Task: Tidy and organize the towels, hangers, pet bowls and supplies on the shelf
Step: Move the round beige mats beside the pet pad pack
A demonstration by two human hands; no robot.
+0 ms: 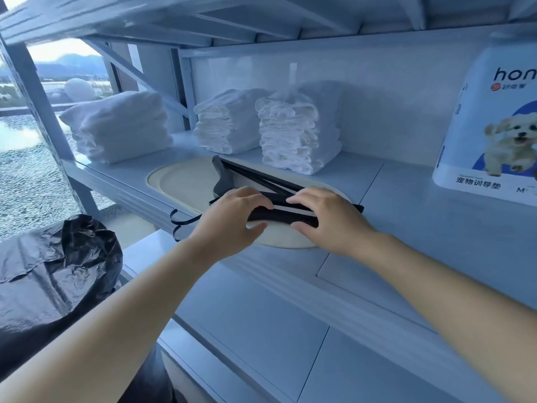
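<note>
Shelving, pale blue-white metal [436,228], carries three stacks of folded white towels [122,126] at the back and a white dog-print supply pack [494,126] right. Black plastic hangers [279,205], bundled, lie on what looks like a cream oval tray [180,181]. Your left hand [232,222] and right hand [331,219] grip the bundle, fingers curled over it.

Both bare forearms outstretched, left hand [232,216] and right hand [328,218] apparently curled in grip.

One head-worn view looks forward and down, close over the shelf [406,228].
</note>
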